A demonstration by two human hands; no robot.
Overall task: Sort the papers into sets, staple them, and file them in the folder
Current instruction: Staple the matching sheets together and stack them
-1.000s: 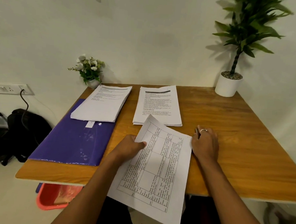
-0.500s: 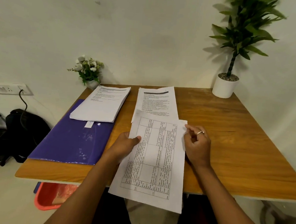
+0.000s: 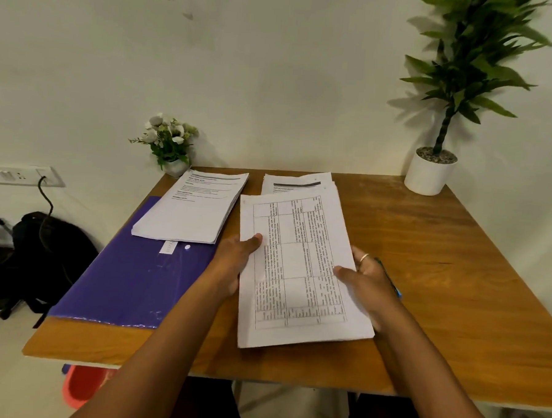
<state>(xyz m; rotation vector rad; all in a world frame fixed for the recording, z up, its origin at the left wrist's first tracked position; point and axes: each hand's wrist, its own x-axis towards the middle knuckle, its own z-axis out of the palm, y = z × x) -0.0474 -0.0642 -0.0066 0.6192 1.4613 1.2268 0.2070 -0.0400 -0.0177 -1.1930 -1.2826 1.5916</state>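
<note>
Holding paper set (image 3: pixel 297 274) over bench (image 3: pixel 441 265): left hand (image 3: pixel 235 264) grips left edge, right hand (image 3: pixel 371 282) grips right edge, fingers (image 3: pixel 361 259) curled underneath, thumbs on top.

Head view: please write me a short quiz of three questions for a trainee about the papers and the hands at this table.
1. True or false: only the left hand grips the printed sheets.
2. The far-left paper stack rests partly on: A) the purple folder; B) a laptop; C) a tray.
3. Fill in: the white plant pot stands at the table's far ____ corner.
Key: 1 false, the right hand grips them too; 2 A; 3 right.
</note>
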